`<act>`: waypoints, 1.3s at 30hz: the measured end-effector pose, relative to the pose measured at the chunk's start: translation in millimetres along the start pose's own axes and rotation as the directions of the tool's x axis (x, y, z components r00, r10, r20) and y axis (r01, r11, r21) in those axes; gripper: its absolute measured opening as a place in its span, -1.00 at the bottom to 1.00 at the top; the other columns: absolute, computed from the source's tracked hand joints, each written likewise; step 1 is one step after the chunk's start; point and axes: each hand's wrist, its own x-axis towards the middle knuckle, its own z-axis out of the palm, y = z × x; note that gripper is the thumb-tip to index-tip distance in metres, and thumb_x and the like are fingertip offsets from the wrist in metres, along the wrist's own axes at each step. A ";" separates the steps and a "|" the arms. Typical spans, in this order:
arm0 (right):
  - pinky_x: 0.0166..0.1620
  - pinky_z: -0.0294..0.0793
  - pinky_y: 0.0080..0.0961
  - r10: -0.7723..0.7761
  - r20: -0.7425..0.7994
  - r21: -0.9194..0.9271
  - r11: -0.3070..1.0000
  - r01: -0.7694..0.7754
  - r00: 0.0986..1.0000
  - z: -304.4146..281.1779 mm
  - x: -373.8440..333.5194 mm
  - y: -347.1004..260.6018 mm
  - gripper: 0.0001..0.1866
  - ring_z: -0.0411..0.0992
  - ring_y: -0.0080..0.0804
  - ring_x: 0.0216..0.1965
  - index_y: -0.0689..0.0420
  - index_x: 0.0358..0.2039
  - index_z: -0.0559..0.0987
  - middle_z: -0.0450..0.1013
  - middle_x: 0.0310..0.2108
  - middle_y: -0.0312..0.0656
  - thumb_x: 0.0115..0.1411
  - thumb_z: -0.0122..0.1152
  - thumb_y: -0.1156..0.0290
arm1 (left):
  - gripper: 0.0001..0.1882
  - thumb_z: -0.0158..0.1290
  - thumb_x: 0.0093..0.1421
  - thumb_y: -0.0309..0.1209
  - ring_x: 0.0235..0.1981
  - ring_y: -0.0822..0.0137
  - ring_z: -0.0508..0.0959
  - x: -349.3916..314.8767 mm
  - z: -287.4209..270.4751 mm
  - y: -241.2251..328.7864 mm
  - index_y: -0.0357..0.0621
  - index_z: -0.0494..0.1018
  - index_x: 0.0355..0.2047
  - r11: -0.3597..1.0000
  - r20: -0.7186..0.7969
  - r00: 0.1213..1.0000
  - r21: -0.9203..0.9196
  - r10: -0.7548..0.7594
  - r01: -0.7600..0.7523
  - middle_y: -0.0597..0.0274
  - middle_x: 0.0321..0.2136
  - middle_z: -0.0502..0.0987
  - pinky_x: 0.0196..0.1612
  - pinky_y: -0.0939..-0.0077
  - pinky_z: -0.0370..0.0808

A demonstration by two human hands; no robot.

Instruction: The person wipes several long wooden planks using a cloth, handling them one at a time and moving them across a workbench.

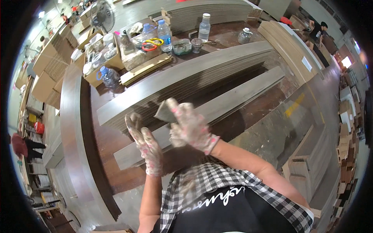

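Head view: R hand (192, 126) has fingers gripping a small grey pad (165, 113) above the bench (103, 155); L hand (148, 147) fingers loose, empty. Prob mid-job: low board pile (241, 95) in front, taller stack (186, 70) behind, can't tell what's done vs left

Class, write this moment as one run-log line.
left hand: gloved, open, over near boards, contact unclear | right hand: gloved, gripping grey pad | beyond: board stack, fan

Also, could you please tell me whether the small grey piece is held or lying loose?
Held: the small grey piece juts from the grip of the gloved right hand.
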 end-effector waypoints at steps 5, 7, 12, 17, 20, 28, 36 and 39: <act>-0.60 0.38 -0.48 0.657 0.162 0.915 0.179 -0.361 0.736 -79.3 -12.6 138.6 -0.46 0.25 -0.51 -0.65 -0.25 0.40 0.05 0.51 -0.27 -0.16 0.45 -0.19 0.12 | -0.40 0.01 0.31 -0.43 -0.29 0.03 0.59 -0.5 3.4 6.6 -0.21 0.21 0.35 0.908 0.311 0.945 0.361 0.097 -0.212 0.05 -0.31 0.63 -0.13 0.18 0.51; -0.61 0.36 -0.52 0.712 0.214 0.935 0.049 -0.351 0.669 -96.2 -1.9 139.8 -0.44 0.21 -0.56 -0.68 -0.25 0.45 0.00 0.53 -0.26 -0.18 0.49 -0.32 0.05 | -0.42 0.03 0.30 -0.42 -0.31 0.04 0.58 1.3 3.7 10.2 -0.22 0.25 0.32 0.851 0.405 0.910 0.445 0.087 -0.279 0.08 -0.32 0.62 -0.15 0.15 0.50; -0.19 0.56 -0.14 0.227 0.021 -0.186 0.958 -0.219 0.974 -36.0 -17.3 62.1 -0.15 0.47 0.01 -0.22 -0.06 0.39 0.23 0.38 -0.15 -0.05 0.05 0.28 0.23 | -0.47 0.06 0.30 -0.38 -0.30 0.04 0.58 -0.3 8.8 4.8 -0.17 0.34 0.27 0.820 0.407 0.898 0.449 0.166 -0.355 0.09 -0.30 0.63 -0.16 0.17 0.48; -0.23 0.62 -0.21 0.073 -0.289 -0.588 0.773 -0.237 0.955 -127.1 -26.0 232.6 -0.25 0.55 -0.04 -0.18 -0.08 0.40 0.17 0.36 0.14 0.09 0.20 0.16 0.44 | -0.51 0.00 0.31 -0.47 -0.33 0.08 0.56 -3.1 10.4 5.1 -0.17 0.36 0.26 0.831 0.385 0.912 0.455 0.141 -0.320 0.11 -0.33 0.64 -0.16 0.22 0.47; -0.22 0.64 -0.16 0.637 -0.341 -0.134 0.695 -0.707 0.691 -202.5 -19.0 263.7 -0.30 0.53 -0.04 -0.20 -0.08 0.41 0.13 0.35 0.18 0.09 0.28 0.10 0.35 | -0.59 -0.08 0.40 -0.42 -0.21 0.10 0.60 3.3 18.3 19.4 -0.15 0.39 0.23 0.806 0.460 0.887 0.509 0.042 -0.302 0.07 -0.24 0.65 -0.04 0.25 0.48; -0.52 0.52 -0.50 0.096 -0.104 -0.216 0.969 -0.117 0.990 -114.5 -2.2 192.9 -0.12 0.42 -0.34 -0.42 0.04 0.46 0.08 0.40 -0.04 -0.07 0.15 0.25 0.34 | -0.15 0.37 -0.02 -0.18 0.01 -0.10 0.47 -10.7 154.4 65.2 -0.21 0.28 0.24 0.669 0.769 0.639 0.469 0.012 -0.577 -0.12 -0.06 0.48 0.14 0.04 0.37; 0.16 0.51 -0.21 0.734 -0.224 -0.335 0.560 -0.758 0.641 -272.1 -6.6 422.2 -0.15 0.25 -0.03 0.32 -0.08 0.48 -0.01 0.07 0.44 -0.05 0.24 0.16 0.33 | -0.18 0.38 -0.06 -0.11 -0.04 -0.10 0.48 -11.4 159.5 67.9 -0.20 0.37 0.16 0.640 0.757 0.653 0.518 -0.033 -0.568 -0.05 -0.07 0.50 0.06 0.06 0.42; 0.05 0.55 -0.13 0.511 -0.510 -0.460 0.518 -0.722 0.692 -306.8 -16.8 485.2 -0.25 0.45 -0.03 0.12 -0.10 0.43 0.11 0.20 0.30 0.25 0.29 0.18 0.25 | -0.18 0.38 -0.06 -0.14 -0.03 -0.10 0.47 -7.8 165.5 73.0 -0.19 0.35 0.18 0.651 0.763 0.645 0.509 -0.039 -0.563 -0.06 -0.04 0.49 0.06 0.07 0.41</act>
